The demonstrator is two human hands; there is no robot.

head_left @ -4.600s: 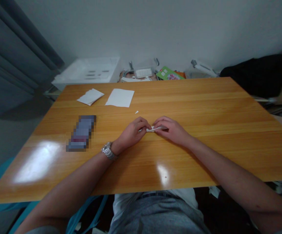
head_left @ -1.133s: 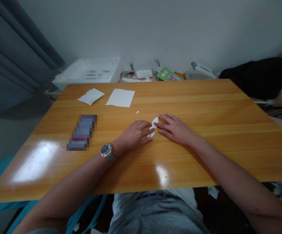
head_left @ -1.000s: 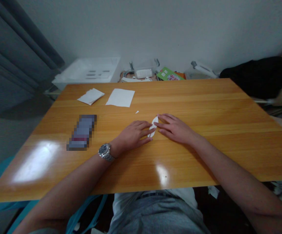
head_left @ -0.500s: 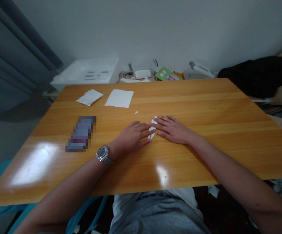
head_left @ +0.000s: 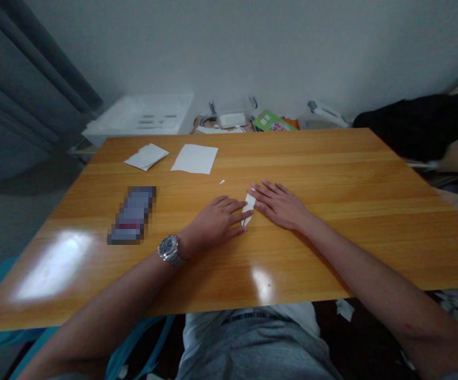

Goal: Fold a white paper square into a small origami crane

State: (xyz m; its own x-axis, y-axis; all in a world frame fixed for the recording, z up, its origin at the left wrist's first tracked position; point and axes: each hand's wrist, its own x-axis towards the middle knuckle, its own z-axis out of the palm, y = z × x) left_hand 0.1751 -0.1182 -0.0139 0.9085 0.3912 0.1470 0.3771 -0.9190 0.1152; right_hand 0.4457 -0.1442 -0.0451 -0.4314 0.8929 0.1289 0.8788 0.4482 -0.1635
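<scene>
A narrow strip of folded white paper [head_left: 249, 202] lies on the wooden table [head_left: 332, 174], between my two hands. From the left, my left hand [head_left: 223, 217] rests palm down with fingers stretched out, its fingertips on the strip's left edge and lower part. My right hand [head_left: 278, 205] lies flat with spread fingers, touching the strip's upper end and right edge. Fingers cover parts of the paper. Just beyond the hands is a tiny white paper scrap [head_left: 222, 182]. I wear a metal watch [head_left: 169, 249] on my left wrist.
A square white sheet [head_left: 195, 159] and a stack of folded paper [head_left: 147, 157] lie at the far left. Nearer is a pixelated phone-like object [head_left: 132, 215]. Behind the table stand a white tray [head_left: 141, 113] and a green booklet [head_left: 270, 121]. Dark cloth [head_left: 414, 126] is at right.
My right hand has slid away from me along the strip, its fingers now nearer the upper end. My left hand stays almost where it was.
</scene>
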